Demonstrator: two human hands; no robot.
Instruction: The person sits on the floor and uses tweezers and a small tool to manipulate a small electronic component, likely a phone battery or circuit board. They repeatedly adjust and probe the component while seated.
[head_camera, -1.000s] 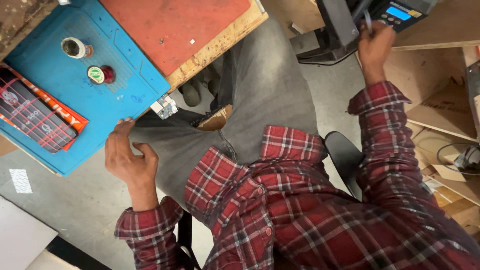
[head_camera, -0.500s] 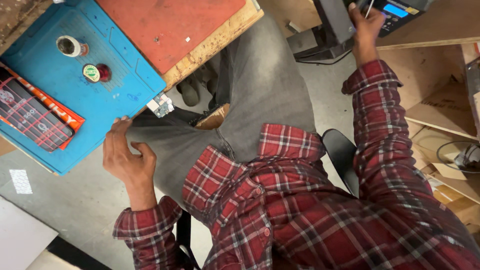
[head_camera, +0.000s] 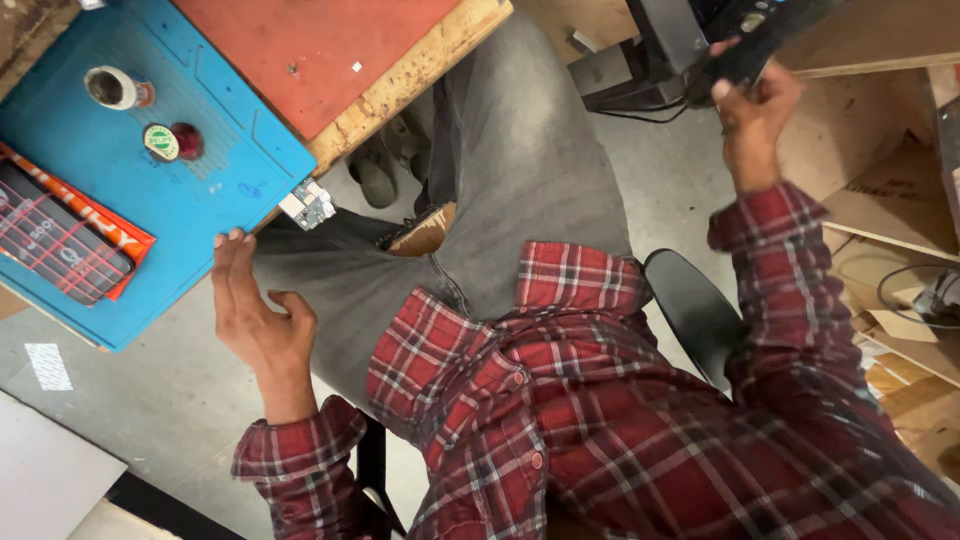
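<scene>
My left hand (head_camera: 262, 325) lies flat and open on my grey trouser leg, fingertips touching the near edge of a blue work mat (head_camera: 120, 190). A small circuit board (head_camera: 308, 203) sits on the mat's corner, just right of those fingertips. My right hand (head_camera: 755, 120) is raised at the upper right, fingers shut around a black handheld device (head_camera: 752, 42) beside a wooden shelf. My red plaid shirt fills the lower frame.
On the blue mat stand a small tape roll (head_camera: 112, 88) and a green-lidded pot (head_camera: 160, 142); an orange and black pack (head_camera: 60, 238) lies at its left. A red pad (head_camera: 300, 50) covers the wooden bench. Black chair seat (head_camera: 695, 310), cardboard and cables at right.
My right hand reached up to the dark device by the shelf, closed on it and now holds it slightly lower. My left hand has stayed at the mat's edge.
</scene>
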